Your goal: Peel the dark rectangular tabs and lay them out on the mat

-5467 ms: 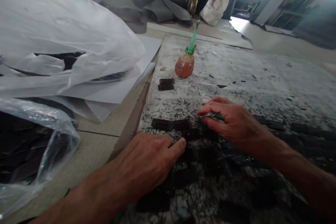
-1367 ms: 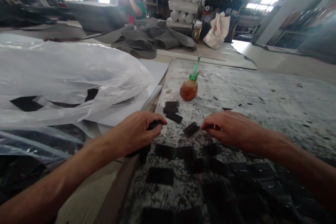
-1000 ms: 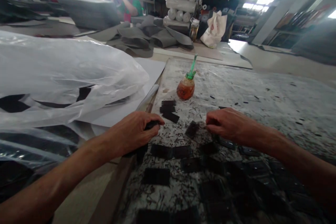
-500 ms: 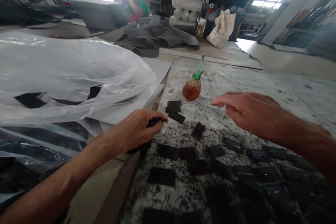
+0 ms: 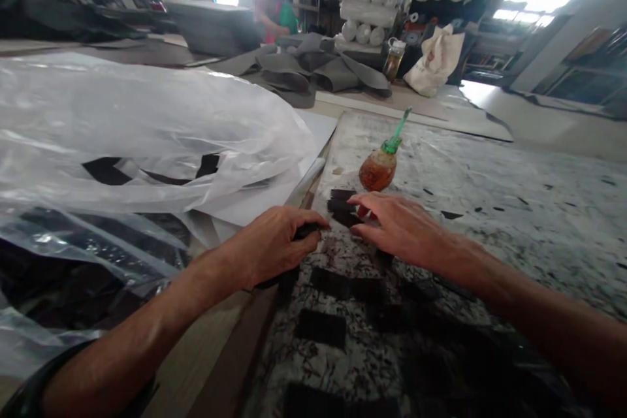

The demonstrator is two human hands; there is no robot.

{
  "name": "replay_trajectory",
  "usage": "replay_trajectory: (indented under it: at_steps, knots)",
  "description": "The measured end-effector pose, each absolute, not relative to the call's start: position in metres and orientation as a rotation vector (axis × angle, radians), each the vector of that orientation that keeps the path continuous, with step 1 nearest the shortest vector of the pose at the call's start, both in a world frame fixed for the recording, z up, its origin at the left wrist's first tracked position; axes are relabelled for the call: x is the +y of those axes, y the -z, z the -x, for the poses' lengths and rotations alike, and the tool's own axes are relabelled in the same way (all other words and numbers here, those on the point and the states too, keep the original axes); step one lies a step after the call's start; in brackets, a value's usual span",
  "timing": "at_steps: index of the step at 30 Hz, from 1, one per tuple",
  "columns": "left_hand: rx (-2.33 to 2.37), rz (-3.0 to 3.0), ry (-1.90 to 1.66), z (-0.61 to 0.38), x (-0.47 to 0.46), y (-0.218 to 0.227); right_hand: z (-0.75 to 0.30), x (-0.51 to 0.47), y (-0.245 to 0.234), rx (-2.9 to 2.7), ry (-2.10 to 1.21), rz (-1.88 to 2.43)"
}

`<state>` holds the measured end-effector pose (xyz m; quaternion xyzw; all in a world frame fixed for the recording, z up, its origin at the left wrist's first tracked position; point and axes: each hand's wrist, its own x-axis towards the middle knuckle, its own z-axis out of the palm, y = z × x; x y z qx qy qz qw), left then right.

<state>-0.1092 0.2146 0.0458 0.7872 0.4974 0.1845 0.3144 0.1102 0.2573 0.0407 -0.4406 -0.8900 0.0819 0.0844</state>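
Note:
My left hand (image 5: 272, 245) rests curled at the left edge of the speckled cutting board (image 5: 490, 176), closed on a small stack of black pieces (image 5: 304, 231). My right hand (image 5: 399, 228) lies palm down with fingers stretched out, fingertips touching the little pile of black rectangular pieces (image 5: 341, 199) just in front of the glue bottle (image 5: 379, 166). Several more black pieces (image 5: 321, 326) lie spread on the board below both hands.
A big clear plastic bag (image 5: 147, 117) with dark material under it covers the table to the left. Grey sheets (image 5: 304, 72), a jar (image 5: 393, 59) and a white bag (image 5: 434, 62) stand at the back. A person in red and green (image 5: 272, 6) works far behind.
My right hand rose from the board, then came down and left onto the small pile by the bottle. My left hand stays closed on its stack. The camera shifted slightly left.

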Motion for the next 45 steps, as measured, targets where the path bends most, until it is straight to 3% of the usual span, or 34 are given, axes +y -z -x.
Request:
replay_trajectory:
  at_steps: [13,23,30,45]
  knots:
    - [1.215,-1.870,-0.726,0.115,0.217,-0.042,-0.102,0.252,-0.043,-2.591,-0.456,1.114]
    - [1.157,-1.678,-0.853,0.112,0.214,-0.045,-0.081,0.260,-0.032,-2.386,-0.854,1.085]
    - [1.095,-1.267,-1.097,0.125,0.220,-0.050,-0.089,0.254,-0.042,-2.392,-0.761,1.158]
    - [0.613,-0.774,-0.985,0.128,0.227,-0.034,-0.088,0.236,-0.070,-2.387,-0.561,1.301]
